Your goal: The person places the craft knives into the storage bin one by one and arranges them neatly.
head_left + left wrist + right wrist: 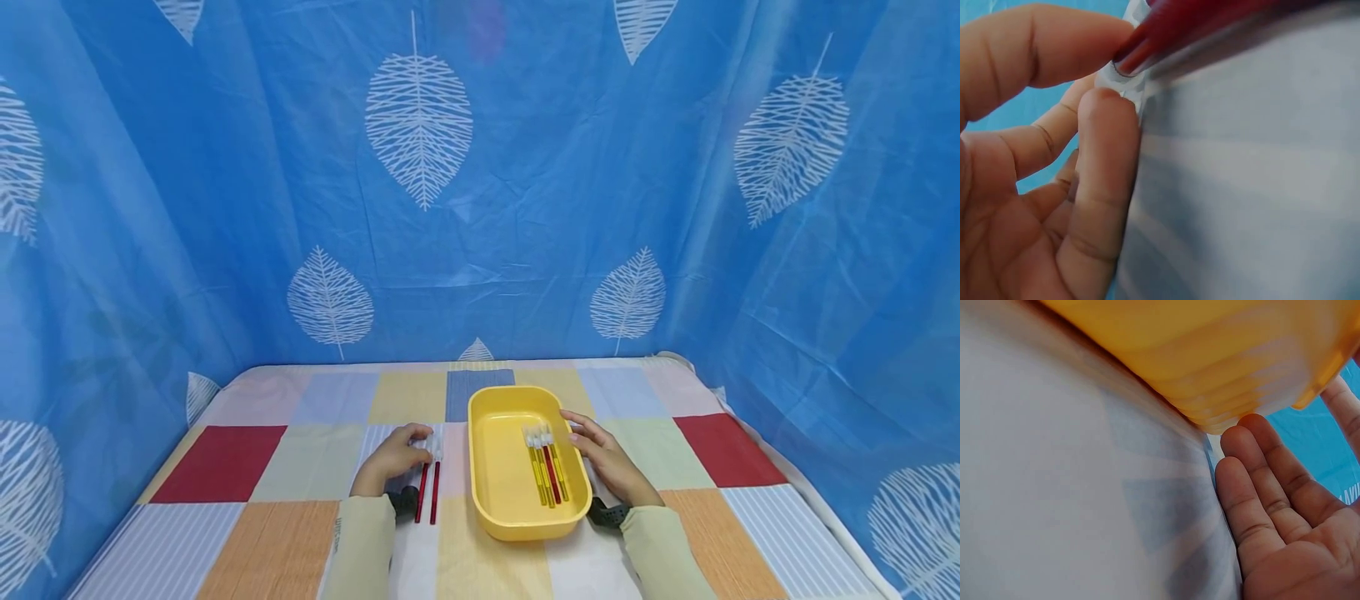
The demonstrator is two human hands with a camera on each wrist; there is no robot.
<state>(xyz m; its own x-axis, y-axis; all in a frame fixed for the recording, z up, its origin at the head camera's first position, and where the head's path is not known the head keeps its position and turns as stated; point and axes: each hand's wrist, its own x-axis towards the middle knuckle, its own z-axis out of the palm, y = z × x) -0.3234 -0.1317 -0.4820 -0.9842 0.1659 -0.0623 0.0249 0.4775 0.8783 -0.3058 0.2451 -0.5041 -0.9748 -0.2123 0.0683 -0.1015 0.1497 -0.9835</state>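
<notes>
Two slim red pens [435, 492] with whitish clear ends lie side by side on the patchwork cloth, left of the yellow tray [480, 467]. My left hand [393, 458] is at their far ends. In the left wrist view, its thumb and a finger pinch a red pen [1179, 31] at the clear end. Inside the tray, toward its right side, lie several yellow pens [538, 475] and a red pen [552, 475], clear ends pointing away from me. Beside the tray's right wall, my right hand [611, 462] rests with fingers extended; its fingertips are at the wall [1222, 381].
Patchwork cloth [315, 458] covers the table. A blue curtain with white leaf prints [510, 208] surrounds it at the back and both sides. A black wrist device [406, 501] sits at the left wrist, another [607, 513] at the right.
</notes>
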